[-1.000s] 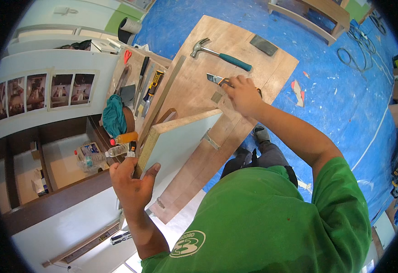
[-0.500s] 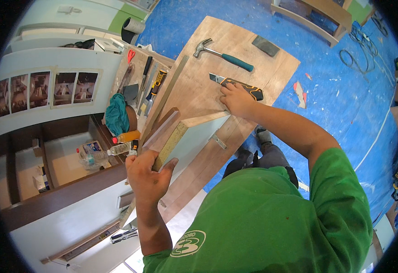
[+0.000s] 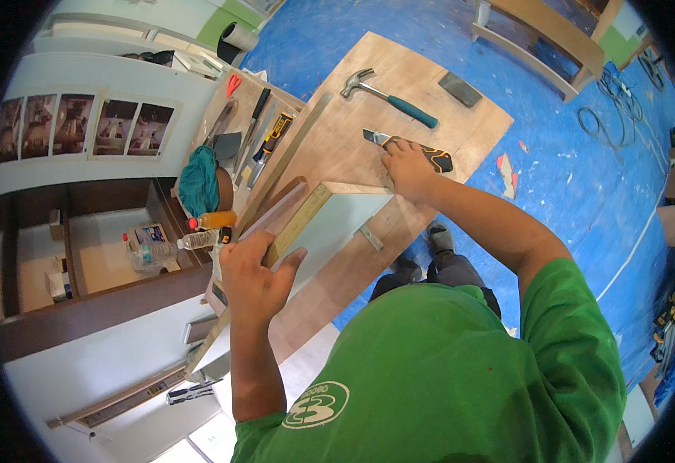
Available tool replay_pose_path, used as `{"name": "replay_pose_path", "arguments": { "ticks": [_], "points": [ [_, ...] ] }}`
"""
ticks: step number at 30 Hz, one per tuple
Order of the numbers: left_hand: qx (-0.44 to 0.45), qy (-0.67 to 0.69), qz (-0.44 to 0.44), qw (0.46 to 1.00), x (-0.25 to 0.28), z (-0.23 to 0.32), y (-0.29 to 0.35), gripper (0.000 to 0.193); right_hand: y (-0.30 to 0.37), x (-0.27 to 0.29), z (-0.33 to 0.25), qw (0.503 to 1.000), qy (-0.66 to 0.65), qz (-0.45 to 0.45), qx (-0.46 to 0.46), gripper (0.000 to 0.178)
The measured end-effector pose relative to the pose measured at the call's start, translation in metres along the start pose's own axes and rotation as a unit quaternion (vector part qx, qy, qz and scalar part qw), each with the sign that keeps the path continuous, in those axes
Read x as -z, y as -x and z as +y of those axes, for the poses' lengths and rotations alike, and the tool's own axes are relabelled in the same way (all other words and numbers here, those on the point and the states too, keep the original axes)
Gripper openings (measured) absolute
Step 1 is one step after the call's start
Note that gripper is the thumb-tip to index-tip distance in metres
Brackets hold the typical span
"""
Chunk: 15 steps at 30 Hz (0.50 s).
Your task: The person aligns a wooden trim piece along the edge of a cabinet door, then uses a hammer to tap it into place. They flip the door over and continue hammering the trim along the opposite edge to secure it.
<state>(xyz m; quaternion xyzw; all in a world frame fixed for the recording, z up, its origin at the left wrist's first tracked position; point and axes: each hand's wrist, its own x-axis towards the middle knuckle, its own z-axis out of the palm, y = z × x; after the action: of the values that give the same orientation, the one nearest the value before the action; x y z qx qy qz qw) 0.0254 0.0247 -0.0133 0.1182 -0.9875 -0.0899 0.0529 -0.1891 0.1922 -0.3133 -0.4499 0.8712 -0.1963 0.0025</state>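
Note:
A board with a white face (image 3: 345, 216) and a raw chipboard edge stands tilted on the wooden worktop (image 3: 322, 139). My left hand (image 3: 256, 278) grips its near left end, thumb on the white side and fingers over the edge. Beyond the board's other end, my right hand (image 3: 412, 174) has its fingers curled over the handle of a black and orange utility knife (image 3: 435, 158), its blade pointing left. The knife lies on or just above the worktop; I cannot tell which. A claw hammer (image 3: 399, 103) with a teal handle lies past it.
A dark flat block (image 3: 459, 89) sits at the worktop's far corner. Along the left side are a wood strip (image 3: 287, 166), a chisel (image 3: 256, 171), red-handled scissors (image 3: 233, 83), a teal cloth (image 3: 198, 181) and bottles (image 3: 198, 239). Blue sheeting (image 3: 561, 177) covers the floor, with coiled cable (image 3: 615, 112).
The whole view has shifted slightly. My right hand stays at the utility knife, and my left hand keeps its hold on the board.

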Motion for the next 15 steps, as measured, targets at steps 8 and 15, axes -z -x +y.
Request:
{"name": "replay_pose_path", "arguments": {
  "ticks": [8,15],
  "points": [
    [0.007,0.014,0.024,1.000,0.002,-0.011,0.012,0.033,0.077,0.059,0.039,0.935,-0.299,-0.179,-0.059,0.016],
    [0.071,0.024,0.074,0.994,0.019,-0.028,0.044,0.038,0.339,0.031,0.180,0.889,0.022,-0.373,-0.264,0.043]
  ]
}}
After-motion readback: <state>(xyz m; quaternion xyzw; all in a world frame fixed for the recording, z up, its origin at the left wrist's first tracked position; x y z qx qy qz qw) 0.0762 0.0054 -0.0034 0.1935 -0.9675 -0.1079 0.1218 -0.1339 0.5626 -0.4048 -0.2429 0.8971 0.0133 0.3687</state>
